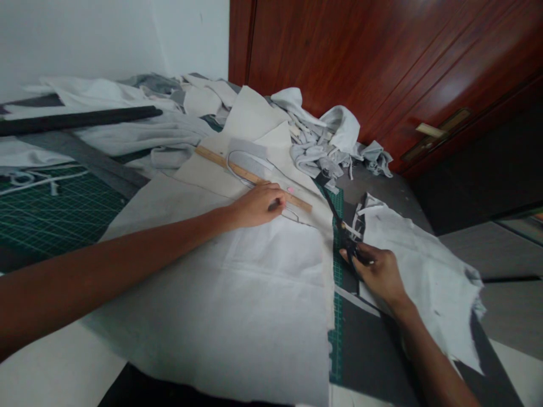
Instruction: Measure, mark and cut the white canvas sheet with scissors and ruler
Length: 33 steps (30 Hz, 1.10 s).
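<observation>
My left hand (259,204) is closed, with curled fingers, over a wooden ruler (212,157) that lies slantwise on pale cloth (254,305). What its fingers hold, if anything, is hidden. A small pink piece (291,190), perhaps chalk, rests just beyond the fingers. Near the ruler are a thin looped cord (229,161) and a grey patch (248,148). At the cloth's right edge, my right hand (377,271) grips black-handled scissors (348,244) by the handles. Their blades point away from me along that edge; how far they are parted is unclear.
A green cutting mat (63,212) shows at left and beneath the cloth's right side. Fabric scraps (314,152) heap against the wall and the wooden door (339,56). More white cloth (407,254) lies to the right. A dark rod-like roll (80,120) stretches across fabric at left.
</observation>
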{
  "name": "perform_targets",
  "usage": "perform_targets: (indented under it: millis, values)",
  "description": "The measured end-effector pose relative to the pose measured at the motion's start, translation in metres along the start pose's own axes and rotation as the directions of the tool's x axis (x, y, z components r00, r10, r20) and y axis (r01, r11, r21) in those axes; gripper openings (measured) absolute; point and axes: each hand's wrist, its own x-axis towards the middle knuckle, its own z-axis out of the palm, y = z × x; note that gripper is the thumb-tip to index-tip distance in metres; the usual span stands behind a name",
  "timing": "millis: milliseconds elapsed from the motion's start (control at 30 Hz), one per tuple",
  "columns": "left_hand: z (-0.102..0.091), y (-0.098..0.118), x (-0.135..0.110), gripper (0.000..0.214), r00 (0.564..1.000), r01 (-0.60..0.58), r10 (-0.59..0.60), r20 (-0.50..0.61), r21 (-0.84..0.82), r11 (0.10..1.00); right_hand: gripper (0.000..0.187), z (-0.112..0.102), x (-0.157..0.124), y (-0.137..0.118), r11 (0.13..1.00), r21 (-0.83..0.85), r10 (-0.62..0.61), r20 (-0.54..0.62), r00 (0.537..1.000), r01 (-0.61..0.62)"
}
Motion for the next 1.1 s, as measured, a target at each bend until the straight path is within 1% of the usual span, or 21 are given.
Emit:
perform_targets:
  millis: [133, 367, 667, 967, 1100]
  values:
    - [0.001, -0.001, -0.001, 0.012, 1.0, 0.0, 0.0, -0.01, 0.0, 1.0, 0.048, 0.0, 0.001, 0.006, 0.997, -0.066, -0.05, 0.011, 0.999, 0.051]
    - [0.004, -0.005, -0.002, 0.017, 0.999, -0.027, 0.026, -0.041, -0.022, 0.999, 0.048, -0.006, 0.001, 0.015, 0.984, -0.145, -0.107, -0.031, 0.994, 0.102]
    - [0.002, -0.002, -0.002, 0.015, 0.999, -0.023, 0.022, -0.049, -0.023, 0.999, 0.049, -0.003, 0.001, 0.012, 0.97, -0.199, -0.149, -0.043, 0.988, 0.137]
    - [0.003, -0.004, -0.002, 0.015, 0.999, -0.004, 0.003, -0.042, -0.009, 1.0, 0.048, -0.004, 0.0, 0.017, 0.965, -0.216, -0.159, -0.038, 0.987, 0.147]
    - [0.003, -0.003, -0.002, 0.016, 0.999, -0.001, 0.001, -0.043, -0.01, 1.0, 0.049, -0.003, 0.0, 0.016, 0.959, -0.225, -0.186, -0.043, 0.982, 0.171]
